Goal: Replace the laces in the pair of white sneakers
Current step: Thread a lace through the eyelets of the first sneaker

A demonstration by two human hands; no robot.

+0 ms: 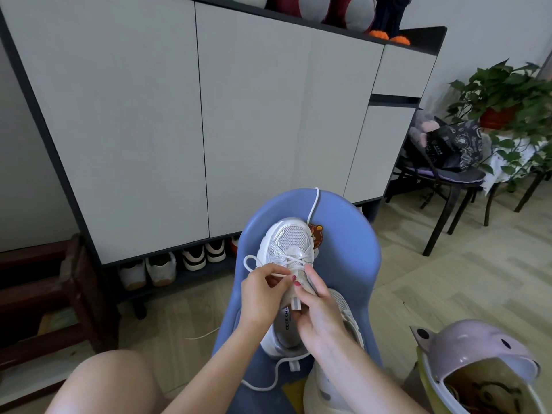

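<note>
- Biggest thing I've got on my feed is the cabinet, grey doors, with a few pairs of shoes tucked in the gap underneath.
- Right in front of it sits a blue chair, and that's what's carrying the work.
- Off to the right there's a black chair with a dark bag on it, plus a plant behind it.
- Bottom right corner: a pink lid flipped up on a bin.
- The sneaker lies on the blue chair seat, toe pointing away from me, lower eyelets laced.
- A second sneaker sits just beside it on the right, mostly hidden by the right arm.
- Left hand has fingers curled, pinching the lace at the sneaker's left side; a loop of it sticks out above the knuckles.
- Right hand grips the sneaker's tongue area, thumb on top, fingers wrapped under.
- The other lace end trails up over the chair back.
</note>
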